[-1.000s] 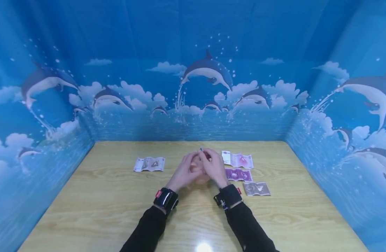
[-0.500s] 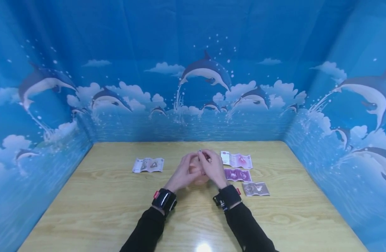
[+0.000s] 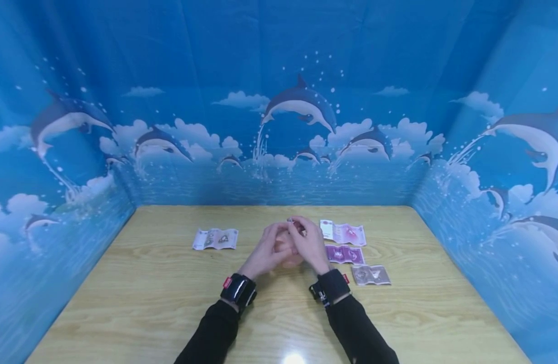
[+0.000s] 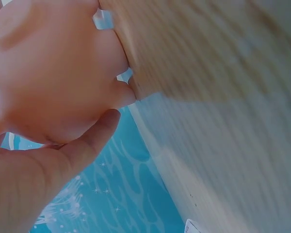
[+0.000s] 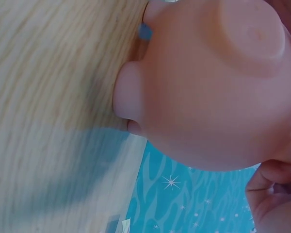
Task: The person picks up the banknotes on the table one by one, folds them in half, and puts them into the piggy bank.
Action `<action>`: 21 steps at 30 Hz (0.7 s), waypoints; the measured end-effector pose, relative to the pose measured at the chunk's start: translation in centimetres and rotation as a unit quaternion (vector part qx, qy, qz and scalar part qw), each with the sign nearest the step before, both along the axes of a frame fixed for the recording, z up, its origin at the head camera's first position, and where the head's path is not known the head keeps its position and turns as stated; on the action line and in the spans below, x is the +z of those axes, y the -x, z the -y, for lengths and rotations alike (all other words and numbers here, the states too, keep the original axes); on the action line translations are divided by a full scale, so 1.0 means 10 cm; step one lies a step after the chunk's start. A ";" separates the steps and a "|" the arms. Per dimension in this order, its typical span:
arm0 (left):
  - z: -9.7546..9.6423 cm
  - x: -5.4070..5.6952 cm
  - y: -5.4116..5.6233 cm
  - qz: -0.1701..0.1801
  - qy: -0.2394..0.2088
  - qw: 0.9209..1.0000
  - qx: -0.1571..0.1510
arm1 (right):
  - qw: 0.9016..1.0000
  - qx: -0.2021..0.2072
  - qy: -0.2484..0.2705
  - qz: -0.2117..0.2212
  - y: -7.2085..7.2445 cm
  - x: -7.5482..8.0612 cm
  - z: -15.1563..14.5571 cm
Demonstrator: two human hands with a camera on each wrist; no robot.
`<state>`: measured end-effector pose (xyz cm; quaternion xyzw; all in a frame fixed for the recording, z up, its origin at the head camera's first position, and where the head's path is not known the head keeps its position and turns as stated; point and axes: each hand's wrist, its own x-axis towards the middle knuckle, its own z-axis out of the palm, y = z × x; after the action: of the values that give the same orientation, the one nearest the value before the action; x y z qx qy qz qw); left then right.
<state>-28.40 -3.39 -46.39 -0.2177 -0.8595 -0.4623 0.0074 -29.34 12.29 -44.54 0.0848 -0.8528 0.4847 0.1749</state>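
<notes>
A pink piggy bank (image 3: pixel 291 262) stands upright on the table, largely covered by both hands in the head view. My left hand (image 3: pixel 263 254) holds its left side; the left wrist view shows the thumb (image 4: pixel 82 148) along the pig's round body. Over the pig's top, the right hand (image 3: pixel 313 246) has its fingers curled and pinches a small pale-and-dark tip (image 3: pixel 290 220), which looks like a folded banknote and is mostly hidden. The pig's snout (image 5: pixel 254 34) and stubby feet (image 5: pixel 128 92) show in the right wrist view.
To the left lies a creased banknote (image 3: pixel 215 239). Right of the hands are a pink-and-white note (image 3: pixel 342 232), a purple note (image 3: pixel 344 254) and a grey-brown note (image 3: pixel 371 275). A blue dolphin-print curtain (image 3: pixel 279 177) encloses the wooden table (image 3: pixel 147 298) at the back and sides.
The tip at the right fingertips stood out higher one second ago and now shows less, lower at the pig's top. Both hands otherwise keep their places; the view shifts slightly.
</notes>
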 end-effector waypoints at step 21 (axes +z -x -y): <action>0.00 -0.02 0.00 0.025 0.003 1.000 0.013 | 0.999 0.005 -0.027 -0.020 0.00 -0.03 0.00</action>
<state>-28.44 -3.35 -46.60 -0.1944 -0.8639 -0.4646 -0.0088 -29.37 12.32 -44.81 0.1034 -0.8616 0.4606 0.1866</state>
